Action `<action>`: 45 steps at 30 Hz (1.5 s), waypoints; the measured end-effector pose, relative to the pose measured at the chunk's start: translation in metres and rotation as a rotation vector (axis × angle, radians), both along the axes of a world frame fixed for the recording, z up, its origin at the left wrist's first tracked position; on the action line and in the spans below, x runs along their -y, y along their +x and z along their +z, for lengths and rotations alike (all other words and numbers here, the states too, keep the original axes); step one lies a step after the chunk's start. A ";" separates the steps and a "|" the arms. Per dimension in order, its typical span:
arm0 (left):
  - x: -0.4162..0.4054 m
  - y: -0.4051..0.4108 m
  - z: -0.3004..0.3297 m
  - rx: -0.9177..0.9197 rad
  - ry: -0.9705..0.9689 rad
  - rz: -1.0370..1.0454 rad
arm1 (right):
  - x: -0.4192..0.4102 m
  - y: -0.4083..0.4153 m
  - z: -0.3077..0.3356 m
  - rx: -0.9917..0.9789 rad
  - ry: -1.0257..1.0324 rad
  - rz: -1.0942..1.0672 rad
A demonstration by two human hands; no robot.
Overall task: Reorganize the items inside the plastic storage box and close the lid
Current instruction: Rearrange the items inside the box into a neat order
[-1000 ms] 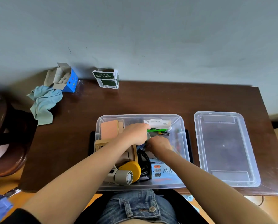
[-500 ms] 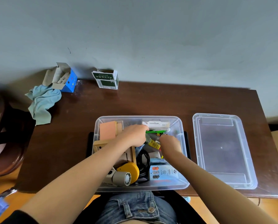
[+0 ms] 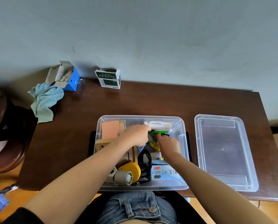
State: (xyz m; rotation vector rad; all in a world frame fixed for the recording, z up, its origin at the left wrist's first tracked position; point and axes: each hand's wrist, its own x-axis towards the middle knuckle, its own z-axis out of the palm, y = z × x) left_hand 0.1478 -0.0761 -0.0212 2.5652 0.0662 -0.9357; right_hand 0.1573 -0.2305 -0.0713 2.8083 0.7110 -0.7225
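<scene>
Both my hands are in the clear plastic storage box (image 3: 184,143) mid-tabletop: left hand (image 3: 137,136) curled, contents unclear, right hand (image 3: 168,143) fingers on a green pen-like thing (image 3: 157,132). Clear lid (image 3: 223,152) at 3 o'clock; that tall wooden frame (image 3: 102,143) might block closing.

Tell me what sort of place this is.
Probably a room at home, at a desk used for odds and ends. A dark wooden table stands against a plain painted wall, a wooden chair sits beside it, and a clear storage box holds mixed household bits.
</scene>
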 end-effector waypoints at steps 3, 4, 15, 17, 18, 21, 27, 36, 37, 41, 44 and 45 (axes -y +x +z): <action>0.000 0.000 0.001 -0.004 0.001 -0.008 | -0.002 0.001 -0.001 0.034 -0.028 0.008; 0.000 0.000 0.001 -0.004 0.000 -0.008 | -0.003 0.001 -0.001 0.039 -0.035 0.003; 0.001 0.000 0.002 -0.021 -0.018 -0.004 | 0.001 -0.001 0.006 -0.315 -0.063 -0.163; 0.001 0.001 0.004 -0.024 -0.012 -0.007 | 0.001 -0.003 0.005 -0.360 -0.059 -0.199; 0.000 0.001 0.004 -0.026 -0.012 -0.006 | 0.000 -0.004 0.004 -0.368 -0.052 -0.208; 0.001 0.001 0.006 -0.053 -0.032 -0.009 | -0.001 -0.007 0.006 -0.300 -0.062 -0.178; -0.017 0.016 0.030 -0.029 0.031 -0.111 | -0.020 -0.009 0.012 -0.177 0.213 -0.175; -0.034 0.010 0.021 0.025 -0.124 -0.137 | -0.010 -0.005 0.013 -0.323 0.275 -0.033; -0.035 0.009 0.020 0.030 -0.137 -0.125 | -0.008 -0.004 0.014 -0.385 0.286 -0.010; -0.036 0.007 0.018 0.044 -0.133 -0.115 | -0.013 0.000 0.006 -0.491 0.304 -0.225; -0.035 0.005 0.018 0.094 -0.129 -0.115 | -0.027 0.002 -0.004 -0.353 0.329 -0.391; -0.035 0.004 0.018 0.108 -0.135 -0.111 | -0.033 0.002 -0.006 -0.323 0.345 -0.442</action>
